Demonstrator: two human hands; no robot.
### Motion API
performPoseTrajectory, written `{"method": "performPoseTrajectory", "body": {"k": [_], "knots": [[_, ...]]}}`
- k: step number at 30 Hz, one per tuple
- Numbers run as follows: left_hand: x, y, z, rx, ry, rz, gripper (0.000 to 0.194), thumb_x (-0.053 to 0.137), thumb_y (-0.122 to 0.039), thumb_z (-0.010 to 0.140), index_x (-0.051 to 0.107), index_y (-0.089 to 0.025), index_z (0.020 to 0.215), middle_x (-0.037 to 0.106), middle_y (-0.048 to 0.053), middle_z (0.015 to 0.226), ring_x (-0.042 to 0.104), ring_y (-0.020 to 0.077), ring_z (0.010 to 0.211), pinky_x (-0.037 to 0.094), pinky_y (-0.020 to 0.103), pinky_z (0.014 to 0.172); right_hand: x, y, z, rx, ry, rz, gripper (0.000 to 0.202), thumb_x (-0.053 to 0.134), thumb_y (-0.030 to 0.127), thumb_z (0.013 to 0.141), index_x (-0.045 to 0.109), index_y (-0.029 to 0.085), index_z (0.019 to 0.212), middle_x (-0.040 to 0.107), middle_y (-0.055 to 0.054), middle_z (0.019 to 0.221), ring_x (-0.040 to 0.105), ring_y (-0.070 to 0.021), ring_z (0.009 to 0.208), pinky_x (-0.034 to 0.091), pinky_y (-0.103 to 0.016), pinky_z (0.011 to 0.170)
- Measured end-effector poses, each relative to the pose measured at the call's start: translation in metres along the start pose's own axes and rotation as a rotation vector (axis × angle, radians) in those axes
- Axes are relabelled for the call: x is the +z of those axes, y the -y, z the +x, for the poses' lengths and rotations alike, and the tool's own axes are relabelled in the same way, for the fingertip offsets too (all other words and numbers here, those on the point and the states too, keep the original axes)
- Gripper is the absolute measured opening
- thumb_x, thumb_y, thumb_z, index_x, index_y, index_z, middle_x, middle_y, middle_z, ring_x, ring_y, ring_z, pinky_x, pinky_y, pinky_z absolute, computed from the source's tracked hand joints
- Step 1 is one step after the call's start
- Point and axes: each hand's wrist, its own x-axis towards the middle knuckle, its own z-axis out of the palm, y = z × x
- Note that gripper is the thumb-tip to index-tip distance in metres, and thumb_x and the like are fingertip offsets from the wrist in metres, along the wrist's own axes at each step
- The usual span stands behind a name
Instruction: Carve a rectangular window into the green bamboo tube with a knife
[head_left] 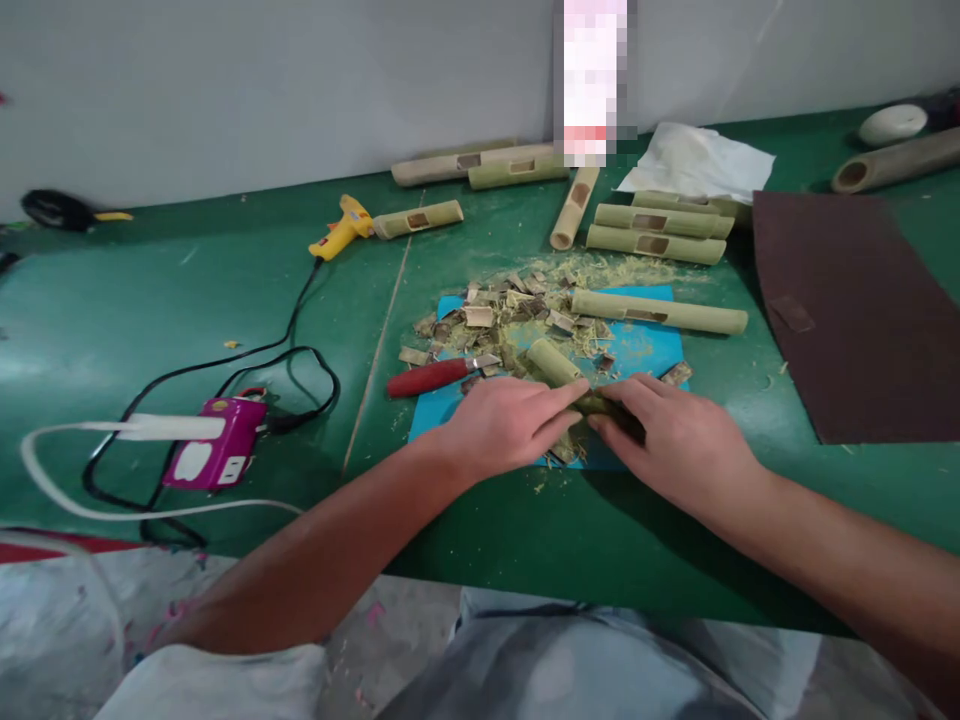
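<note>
Far left on the green surface: black round object at the back, magenta power adapter nearer, cords plugged in. Next, yellow glue gun, nozzle at the end of a slotted bamboo tube; can't tell if touching. Red-handled knife lies over the left edge of the blue mat, blade toward the chips. Left hand: grip nearly closed, index and thumb pinching the held tube. That tube sits over the mat's front half, slanting, far end up-left, near end hidden by the hands. Right hand: grip curled round the tube's near part, fingertips just beside the left's. Behind the right hand, a long slotted tube lies across the mat's right edge. More tubes stacked behind, white paper over the rear ones. Brown sheet right. Far right: thick tube and white rounded object.
</note>
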Motion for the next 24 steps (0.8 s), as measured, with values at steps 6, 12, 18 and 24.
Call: {"method": "performPoseTrajectory", "body": {"k": [6, 12, 18, 24], "knots": [[-0.0031, -0.0007, -0.0017, 0.003, -0.008, 0.116, 0.047, 0.042, -0.045, 0.101, 0.062, -0.013, 0.129, 0.068, 0.002, 0.062, 0.062, 0.0127, 0.055, 0.046, 0.021, 0.056, -0.0009, 0.0004, 0.0003, 0.011, 0.009, 0.020, 0.023, 0.051, 0.036, 0.093, 0.066, 0.020, 0.098, 0.069, -0.004, 0.092, 0.061, -0.0171, 0.070, 0.030, -0.030, 0.053], [-0.0024, -0.0036, -0.0014, -0.031, -0.058, 0.220, 0.047, 0.034, -0.041, 0.104, 0.065, -0.013, 0.125, 0.061, 0.001, 0.053, 0.056, 0.0117, 0.047, 0.041, 0.021, 0.050, -0.0013, -0.0006, 0.0006, 0.003, 0.003, 0.017, 0.023, 0.051, 0.036, 0.094, 0.066, 0.019, 0.099, 0.069, -0.005, 0.092, 0.060, -0.0175, 0.070, 0.030, -0.030, 0.054], [-0.0026, -0.0009, -0.0003, -0.020, -0.035, 0.228, 0.045, 0.035, -0.040, 0.104, 0.064, -0.016, 0.128, 0.060, 0.000, 0.052, 0.054, 0.0109, 0.047, 0.040, 0.021, 0.051, -0.0015, -0.0015, 0.0009, -0.004, -0.020, -0.008, 0.026, 0.048, 0.036, 0.095, 0.067, 0.019, 0.095, 0.067, -0.005, 0.088, 0.057, -0.0158, 0.067, 0.027, -0.029, 0.053], [-0.0008, -0.0026, -0.0011, 0.049, -0.033, 0.211, 0.045, 0.035, -0.040, 0.104, 0.064, -0.014, 0.128, 0.059, 0.000, 0.052, 0.053, 0.0118, 0.046, 0.039, 0.022, 0.050, -0.0006, -0.0030, 0.0010, -0.037, -0.047, -0.012, 0.028, 0.046, 0.035, 0.096, 0.067, 0.018, 0.091, 0.065, -0.005, 0.083, 0.054, -0.0150, 0.064, 0.027, -0.029, 0.054]]}}
